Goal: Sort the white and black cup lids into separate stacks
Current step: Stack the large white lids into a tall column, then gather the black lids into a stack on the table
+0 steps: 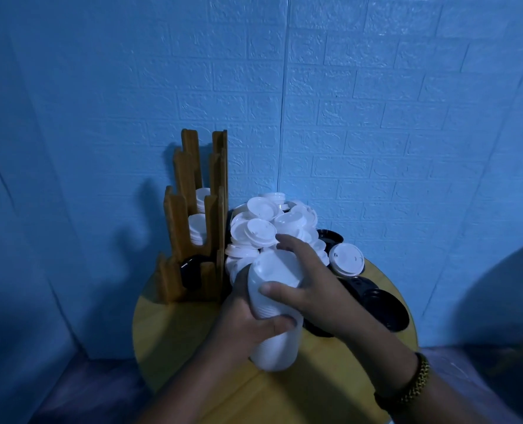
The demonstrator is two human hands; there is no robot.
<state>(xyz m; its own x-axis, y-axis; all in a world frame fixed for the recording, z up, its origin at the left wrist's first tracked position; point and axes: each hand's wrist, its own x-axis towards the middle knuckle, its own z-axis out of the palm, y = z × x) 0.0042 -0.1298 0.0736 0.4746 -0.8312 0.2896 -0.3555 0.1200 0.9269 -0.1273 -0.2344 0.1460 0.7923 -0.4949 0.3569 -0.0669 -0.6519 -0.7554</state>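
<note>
A tall stack of white lids is held upright over the round yellow table. My left hand grips its middle from the left, thumb across the front. My right hand grips the top of the stack, fingers over the far side and thumb on the near side. Behind lies a loose heap of white lids. Black lids lie on the table to the right, partly under my right arm. One white lid rests at the heap's right edge.
A wooden stepped lid holder stands at the table's back left, with white lids in its upper slots and black lids in the lowest one. A blue brick-pattern wall rises right behind the table. A grey rounded object sits at far right.
</note>
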